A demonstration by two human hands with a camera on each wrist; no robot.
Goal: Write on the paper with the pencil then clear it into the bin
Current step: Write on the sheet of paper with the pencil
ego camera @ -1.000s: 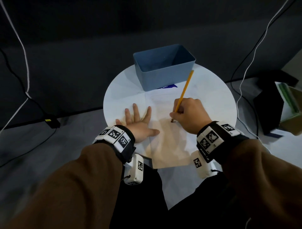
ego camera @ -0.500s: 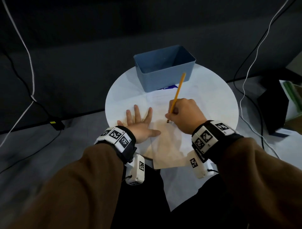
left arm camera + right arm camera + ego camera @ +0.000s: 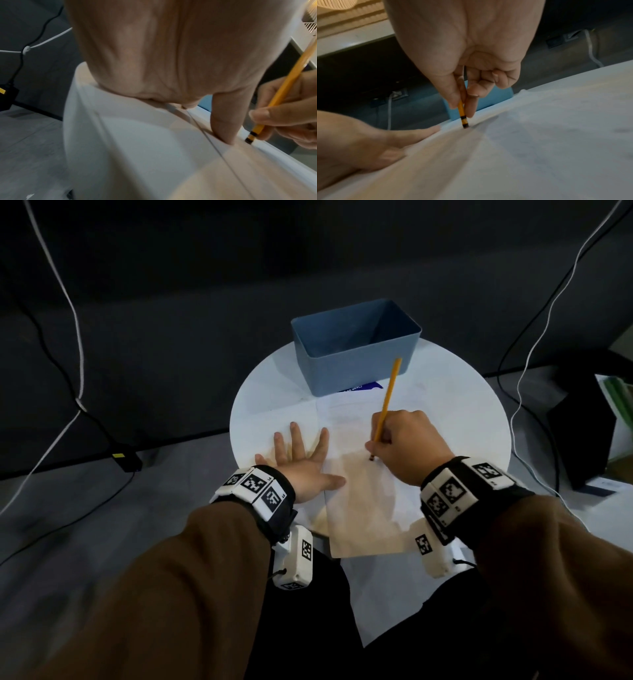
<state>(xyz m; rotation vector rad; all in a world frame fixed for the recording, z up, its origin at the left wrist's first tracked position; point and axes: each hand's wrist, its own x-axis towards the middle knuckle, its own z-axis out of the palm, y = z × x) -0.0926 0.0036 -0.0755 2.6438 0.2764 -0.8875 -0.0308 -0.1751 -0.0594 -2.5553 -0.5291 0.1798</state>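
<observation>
Beside the one blue bin (image 3: 356, 347), the single paper (image 3: 363, 491) is being pressed flat by the splayed left hand (image 3: 301, 463) while one pencil (image 3: 385, 405) (tip down on the sheet) is being pinched by the right hand (image 3: 407, 446).

No readable text; only blurred white lettering on a dark blue card (image 3: 359, 387) under the bin (image 3: 356, 347)

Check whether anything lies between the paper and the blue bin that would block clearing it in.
Nothing visible does. The bin stands open at the far end of the paper, against its edge. Only the hands hold the sheet: left hand flat on it, right hand gripping the pencil.
</observation>
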